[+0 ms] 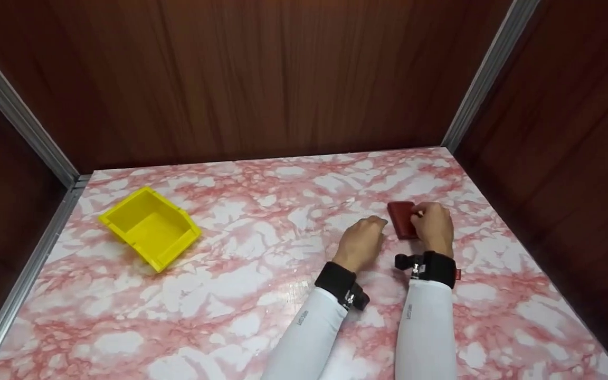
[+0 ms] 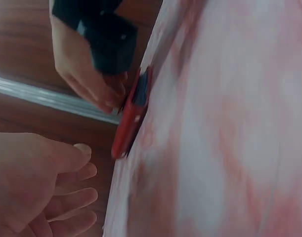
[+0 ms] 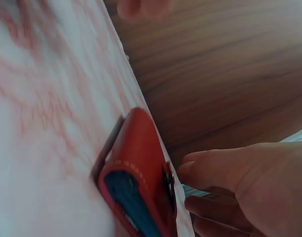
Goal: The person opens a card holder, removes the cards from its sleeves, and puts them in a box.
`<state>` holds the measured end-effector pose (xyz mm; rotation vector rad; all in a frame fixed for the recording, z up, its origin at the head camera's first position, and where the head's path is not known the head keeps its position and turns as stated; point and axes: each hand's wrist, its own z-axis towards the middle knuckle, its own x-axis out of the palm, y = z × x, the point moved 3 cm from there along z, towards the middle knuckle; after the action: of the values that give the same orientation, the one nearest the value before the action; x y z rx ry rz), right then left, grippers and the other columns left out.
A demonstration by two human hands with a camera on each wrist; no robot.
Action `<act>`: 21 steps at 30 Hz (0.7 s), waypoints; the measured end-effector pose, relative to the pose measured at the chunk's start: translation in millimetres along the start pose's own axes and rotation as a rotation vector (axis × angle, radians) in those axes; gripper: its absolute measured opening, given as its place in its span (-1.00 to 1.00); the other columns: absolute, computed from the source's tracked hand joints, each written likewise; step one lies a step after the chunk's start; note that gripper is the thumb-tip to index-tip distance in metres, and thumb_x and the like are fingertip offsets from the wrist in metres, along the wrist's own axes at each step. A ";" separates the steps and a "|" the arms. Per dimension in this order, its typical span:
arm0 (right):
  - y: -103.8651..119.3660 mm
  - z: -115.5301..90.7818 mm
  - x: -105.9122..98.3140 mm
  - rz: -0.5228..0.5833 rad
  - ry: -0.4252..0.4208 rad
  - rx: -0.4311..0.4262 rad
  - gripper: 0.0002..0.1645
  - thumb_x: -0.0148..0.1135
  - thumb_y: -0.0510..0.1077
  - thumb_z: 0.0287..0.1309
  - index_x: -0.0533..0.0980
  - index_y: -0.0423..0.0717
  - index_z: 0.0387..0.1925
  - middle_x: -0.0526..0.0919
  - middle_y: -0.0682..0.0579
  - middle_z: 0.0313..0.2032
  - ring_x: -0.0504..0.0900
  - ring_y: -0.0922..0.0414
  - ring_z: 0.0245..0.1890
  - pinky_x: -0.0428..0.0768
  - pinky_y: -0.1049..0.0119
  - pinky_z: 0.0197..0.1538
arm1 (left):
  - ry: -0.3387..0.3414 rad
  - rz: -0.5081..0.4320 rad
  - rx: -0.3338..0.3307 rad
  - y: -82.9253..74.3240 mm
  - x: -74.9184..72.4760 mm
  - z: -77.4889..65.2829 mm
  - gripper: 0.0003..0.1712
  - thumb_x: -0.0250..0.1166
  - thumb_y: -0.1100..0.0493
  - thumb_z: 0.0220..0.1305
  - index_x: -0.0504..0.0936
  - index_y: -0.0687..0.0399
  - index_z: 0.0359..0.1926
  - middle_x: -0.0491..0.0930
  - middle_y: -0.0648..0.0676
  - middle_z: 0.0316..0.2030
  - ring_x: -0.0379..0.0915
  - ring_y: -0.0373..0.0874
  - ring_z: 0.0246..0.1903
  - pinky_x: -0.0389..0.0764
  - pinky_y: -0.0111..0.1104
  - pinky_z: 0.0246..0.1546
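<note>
A red wallet [image 1: 402, 220] lies on the marbled tabletop; its stitched cover and dark inner layers show in the right wrist view, with a small flap [image 3: 169, 185] on its upper face. Close to the wallet's right side is my right hand [image 1: 434, 227], fingers loosely bent beside the flap. A narrow gap seems to part the fingertips [image 3: 186, 170] from the flap, though contact is hard to judge. My left hand [image 1: 361, 244] hovers left of the wallet, apart from it. Its fingers [image 2: 74, 200] are relaxed and hold nothing.
On the left part of the pink-and-white table [image 1: 240, 316] stands a yellow bin [image 1: 161, 237] with its open side up. Dark wood-look panels [image 1: 262, 79] rise behind and on both sides, joined by metal corner posts [image 1: 488, 74].
</note>
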<state>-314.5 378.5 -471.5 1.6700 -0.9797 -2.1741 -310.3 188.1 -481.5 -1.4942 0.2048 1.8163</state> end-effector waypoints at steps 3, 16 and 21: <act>-1.6 -0.1 1.6 0.015 0.022 0.023 -0.65 0.26 -0.28 0.45 0.71 -0.30 0.17 0.74 -0.40 0.19 0.73 -0.26 0.16 0.68 -0.13 0.23 | 0.010 -0.019 0.024 -13.6 9.7 4.6 -0.70 0.35 0.14 0.54 0.75 0.03 0.21 0.77 -0.01 0.17 0.75 -0.09 0.15 0.76 -0.31 0.15; -4.5 -0.4 1.6 0.039 0.036 0.035 -0.68 0.32 -0.24 0.45 0.74 -0.30 0.12 0.74 -0.37 0.21 0.71 -0.29 0.25 0.68 -0.13 0.30 | 0.072 0.106 0.076 -28.7 27.2 5.8 -0.44 0.19 -0.06 0.66 0.53 0.02 0.52 0.60 -0.03 0.43 0.57 -0.12 0.38 0.63 -0.34 0.37; -4.2 -3.5 0.1 0.052 0.045 0.035 -0.71 0.36 -0.27 0.41 0.76 -0.30 0.08 0.76 -0.38 0.17 0.71 -0.30 0.25 0.68 -0.13 0.30 | 0.058 0.136 0.098 -27.0 27.7 5.6 -0.54 0.23 -0.05 0.64 0.65 0.01 0.38 0.61 -0.04 0.36 0.58 -0.15 0.35 0.62 -0.40 0.35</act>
<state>-310.4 380.3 -474.7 1.6819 -1.0428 -2.0893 -298.2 222.5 -495.6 -1.4966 0.4273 1.8425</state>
